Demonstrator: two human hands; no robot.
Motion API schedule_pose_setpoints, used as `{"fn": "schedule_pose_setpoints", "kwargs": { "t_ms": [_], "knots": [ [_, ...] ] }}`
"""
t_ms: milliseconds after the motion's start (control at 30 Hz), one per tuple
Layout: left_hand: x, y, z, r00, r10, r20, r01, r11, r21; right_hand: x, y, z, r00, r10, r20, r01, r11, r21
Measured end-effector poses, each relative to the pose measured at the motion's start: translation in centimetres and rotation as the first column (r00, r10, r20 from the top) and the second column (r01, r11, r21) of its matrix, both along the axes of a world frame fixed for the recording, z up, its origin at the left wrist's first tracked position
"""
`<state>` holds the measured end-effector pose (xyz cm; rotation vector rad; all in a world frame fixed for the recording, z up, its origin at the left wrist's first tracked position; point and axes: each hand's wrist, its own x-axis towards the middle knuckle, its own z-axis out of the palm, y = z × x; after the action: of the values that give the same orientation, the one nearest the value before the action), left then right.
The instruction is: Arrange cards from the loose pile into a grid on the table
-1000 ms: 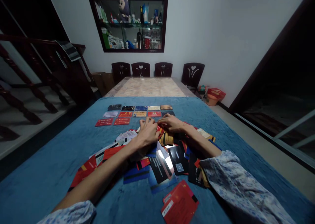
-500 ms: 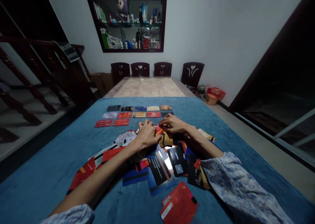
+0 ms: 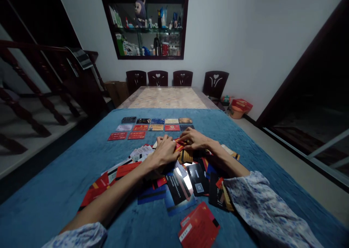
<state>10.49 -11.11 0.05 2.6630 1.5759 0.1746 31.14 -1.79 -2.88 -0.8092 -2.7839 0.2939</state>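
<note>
Both my hands are over a loose heap of plastic cards. A red-and-orange card (image 3: 179,146) lies between them. My left hand (image 3: 165,150) curls over the heap, its thumb close to that card's near edge; what its fingertips grip is hidden beneath them. My right hand (image 3: 194,139) has bent fingers closed on the red card's right side. Under and around the hands are a yellow card (image 3: 186,156), a black card with a square code (image 3: 197,179), and a blue card with a dark stripe (image 3: 152,194). White cards (image 3: 142,152) fan out at the left.
Beyond the heap, several cards lie in rows, including a red card (image 3: 136,135) and a blue card (image 3: 157,121). Nearer me is a small red stack (image 3: 200,226). A blue cloth (image 3: 68,168) covers this end of the table; chairs (image 3: 183,78) stand at the far end.
The whole view has shifted slightly. My hands stay over the same part of the heap, with the right fingers moved a little across the red card. The rows of cards look unchanged.
</note>
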Motion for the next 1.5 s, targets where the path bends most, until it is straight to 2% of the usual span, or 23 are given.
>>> {"fn": "schedule_pose_setpoints", "kwargs": {
  "t_ms": [333,600,833,967,1167,1333,1500],
  "knots": [
    [0.5,-0.4,0.0,1.000,-0.008,0.005,0.008,0.999,0.032,0.0,-0.1,0.4,0.999,0.038,-0.028,-0.039,0.998,-0.043],
    [0.2,-0.4,1.4,1.000,0.002,0.006,-0.002,0.999,0.051,0.3,-0.5,1.0,0.975,0.078,-0.207,-0.086,0.996,-0.030],
    [-1.3,1.0,2.0,0.995,0.049,0.086,-0.055,0.996,0.070,-0.3,-0.1,-0.4,0.912,-0.038,-0.408,0.078,0.994,0.082],
    [-1.7,1.5,1.6,0.988,0.074,0.133,-0.081,0.995,0.051,-0.4,0.0,-0.8,0.926,-0.077,-0.371,0.103,0.993,0.051],
    [-1.8,1.5,1.1,0.979,0.112,0.168,-0.112,0.994,-0.009,-0.3,-0.5,-0.3,0.958,-0.131,-0.255,0.142,0.990,0.025],
    [-1.8,1.7,0.5,0.981,0.133,0.139,-0.127,0.991,-0.050,-0.3,-0.5,-0.3,0.963,-0.194,-0.186,0.202,0.979,0.020],
    [-2.0,2.0,0.0,0.982,0.154,0.112,-0.146,0.986,-0.079,-0.1,-0.1,-0.5,0.977,-0.188,-0.103,0.192,0.981,0.027]
  ]
}}
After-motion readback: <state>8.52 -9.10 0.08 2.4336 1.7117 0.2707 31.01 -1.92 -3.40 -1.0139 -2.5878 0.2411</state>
